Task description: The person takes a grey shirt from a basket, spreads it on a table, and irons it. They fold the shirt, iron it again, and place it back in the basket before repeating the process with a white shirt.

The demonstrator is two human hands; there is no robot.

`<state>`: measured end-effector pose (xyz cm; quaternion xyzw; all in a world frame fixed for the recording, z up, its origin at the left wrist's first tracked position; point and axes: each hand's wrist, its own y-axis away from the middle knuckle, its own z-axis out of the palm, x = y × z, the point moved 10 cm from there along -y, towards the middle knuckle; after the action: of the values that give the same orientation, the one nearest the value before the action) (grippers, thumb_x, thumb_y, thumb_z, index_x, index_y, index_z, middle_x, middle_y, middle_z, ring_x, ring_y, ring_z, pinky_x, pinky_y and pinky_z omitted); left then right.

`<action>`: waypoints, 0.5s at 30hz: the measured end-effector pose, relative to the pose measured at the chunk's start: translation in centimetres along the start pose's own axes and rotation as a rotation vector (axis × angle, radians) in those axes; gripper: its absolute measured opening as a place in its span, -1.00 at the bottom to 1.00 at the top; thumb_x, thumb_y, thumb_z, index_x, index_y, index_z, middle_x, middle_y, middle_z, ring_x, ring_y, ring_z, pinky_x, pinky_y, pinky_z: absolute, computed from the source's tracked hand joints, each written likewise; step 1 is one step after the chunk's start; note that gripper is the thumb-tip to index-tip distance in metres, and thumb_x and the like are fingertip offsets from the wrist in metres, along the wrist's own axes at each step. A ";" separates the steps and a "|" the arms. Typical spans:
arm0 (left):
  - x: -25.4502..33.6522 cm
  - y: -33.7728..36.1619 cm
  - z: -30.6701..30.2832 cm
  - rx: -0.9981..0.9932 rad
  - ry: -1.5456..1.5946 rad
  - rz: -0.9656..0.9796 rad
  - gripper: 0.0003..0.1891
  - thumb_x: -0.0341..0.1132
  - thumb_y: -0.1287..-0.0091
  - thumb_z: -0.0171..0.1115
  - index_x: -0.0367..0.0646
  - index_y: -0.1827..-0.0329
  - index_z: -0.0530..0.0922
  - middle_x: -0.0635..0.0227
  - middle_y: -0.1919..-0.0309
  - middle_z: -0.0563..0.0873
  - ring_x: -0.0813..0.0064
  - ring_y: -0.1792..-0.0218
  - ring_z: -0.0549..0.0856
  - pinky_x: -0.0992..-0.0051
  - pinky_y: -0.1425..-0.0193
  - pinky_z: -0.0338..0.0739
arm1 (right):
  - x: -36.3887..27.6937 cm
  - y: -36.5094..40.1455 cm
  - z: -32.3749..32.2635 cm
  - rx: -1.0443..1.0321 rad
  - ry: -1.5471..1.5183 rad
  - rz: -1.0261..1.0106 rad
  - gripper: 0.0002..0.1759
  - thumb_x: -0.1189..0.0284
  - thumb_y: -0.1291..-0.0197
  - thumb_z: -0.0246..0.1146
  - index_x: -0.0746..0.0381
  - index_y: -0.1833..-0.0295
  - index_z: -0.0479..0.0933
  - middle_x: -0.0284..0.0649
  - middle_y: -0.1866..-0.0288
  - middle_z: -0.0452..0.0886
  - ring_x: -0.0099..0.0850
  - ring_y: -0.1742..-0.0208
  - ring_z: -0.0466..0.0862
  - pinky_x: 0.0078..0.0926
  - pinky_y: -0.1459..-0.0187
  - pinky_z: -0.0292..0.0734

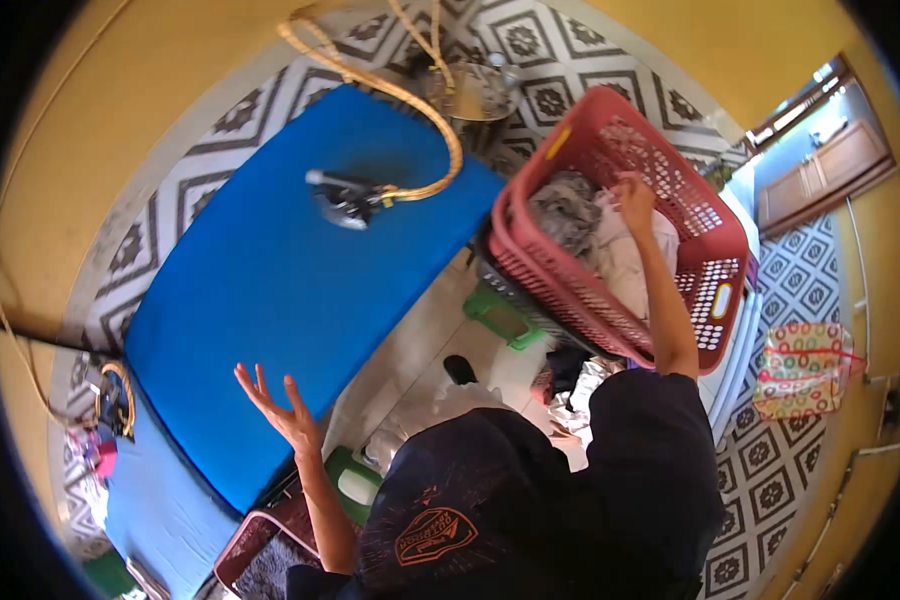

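Note:
My right hand [634, 203] reaches into a red plastic laundry basket [710, 225], its fingers bent around the top of a pale pink cloth [622, 250]. A grey crumpled cloth [567, 215] lies beside that cloth in the basket. Raised with fingers spread, my left hand [288, 415] is empty near the front edge of a blue padded table [270, 270]. On the table's far part rests what looks like a clothes iron [348, 203], joined to a thick gold braided cord [440, 130].
Green stools [505, 318] stand under and beside the table. Loose clothes [580, 390] lie below the basket. Another basket [245, 545] with a grey fluffy item is at lower left. A patterned bag [805, 370] hangs at right, near a wooden door [820, 175].

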<state>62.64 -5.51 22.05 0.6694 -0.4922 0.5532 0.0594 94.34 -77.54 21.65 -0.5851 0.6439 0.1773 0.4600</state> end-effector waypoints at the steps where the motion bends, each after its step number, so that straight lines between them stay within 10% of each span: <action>1: 2.1 -0.6 3.4 -0.024 0.007 0.010 -0.25 -0.33 -0.52 0.20 -0.13 -0.68 0.02 0.05 -0.62 0.15 0.00 -0.48 0.42 0.05 -0.54 0.26 | 2.7 -0.2 0.8 -0.096 0.030 -0.039 -0.63 0.53 -0.23 0.23 0.23 -0.17 0.50 -0.14 0.18 0.74 -0.45 0.21 0.75 -0.38 0.18 0.68; 5: 11.4 -2.5 17.1 -0.278 0.210 0.048 -0.24 -0.45 -0.46 0.25 -0.21 -0.65 0.05 0.06 -0.59 0.21 0.04 -0.44 0.48 0.12 -0.48 0.32 | -4.8 4.2 7.1 -0.363 0.195 -0.731 -0.31 0.55 0.01 0.39 0.18 -0.34 0.49 -0.04 -0.13 0.65 -0.17 -0.23 0.61 -0.17 -0.27 0.53; 7: 16.8 -3.1 22.5 -0.406 0.310 0.074 -0.30 -0.45 -0.44 0.28 -0.24 -0.60 0.19 0.05 -0.57 0.26 0.08 -0.43 0.50 0.14 -0.46 0.36 | 3.2 6.2 13.8 -0.935 0.656 -0.609 -0.56 0.41 -0.14 0.38 0.20 -0.17 0.57 -0.02 -0.05 0.68 -0.06 -0.09 0.66 -0.12 -0.16 0.57; 10: 24.9 -3.7 29.2 -0.623 0.196 0.356 -0.37 -0.43 -0.38 0.35 -0.29 -0.51 0.34 0.01 -0.54 0.32 0.08 -0.42 0.50 0.19 -0.47 0.38 | -1.5 -1.4 12.0 -0.766 0.526 -0.384 -0.74 0.30 -0.32 0.29 0.25 0.02 0.58 0.01 0.11 0.69 -0.08 0.08 0.70 -0.11 -0.01 0.57; 12: 29.5 -4.0 33.0 -0.682 0.207 0.465 -0.33 -0.40 -0.34 0.42 -0.27 -0.50 0.36 0.02 -0.53 0.33 0.07 -0.44 0.48 0.20 -0.50 0.35 | -16.6 -5.7 4.5 -0.487 -0.012 -0.599 -0.70 0.24 -0.46 0.17 0.31 0.13 0.53 0.07 0.31 0.60 -0.11 0.26 0.66 -0.14 0.18 0.51; 14: 34.1 -3.9 36.6 -0.674 0.447 0.425 -0.23 -0.37 -0.25 0.50 -0.25 -0.53 0.33 0.03 -0.50 0.39 0.10 -0.45 0.47 0.20 -0.53 0.31 | -28.7 -7.4 -2.4 -0.326 -0.266 -0.626 -0.61 0.12 -0.47 0.23 0.28 0.15 0.55 -0.33 0.41 0.59 -0.48 0.40 0.55 -0.42 0.33 0.44; 15: 36.3 -4.0 38.0 -0.642 0.597 0.399 -0.16 -0.37 -0.19 0.56 -0.25 -0.54 0.32 0.03 -0.46 0.44 0.12 -0.44 0.47 0.20 -0.54 0.30 | -27.4 -11.2 -7.1 -0.090 0.278 -0.281 -0.71 0.22 -0.46 0.26 0.24 0.00 0.65 -0.42 0.19 0.71 -0.58 0.22 0.58 -0.45 0.12 0.52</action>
<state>87.92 -48.78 38.45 0.3217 -0.7183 0.5420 0.2947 98.92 -69.62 50.64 -0.7082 0.6046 0.0572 0.3602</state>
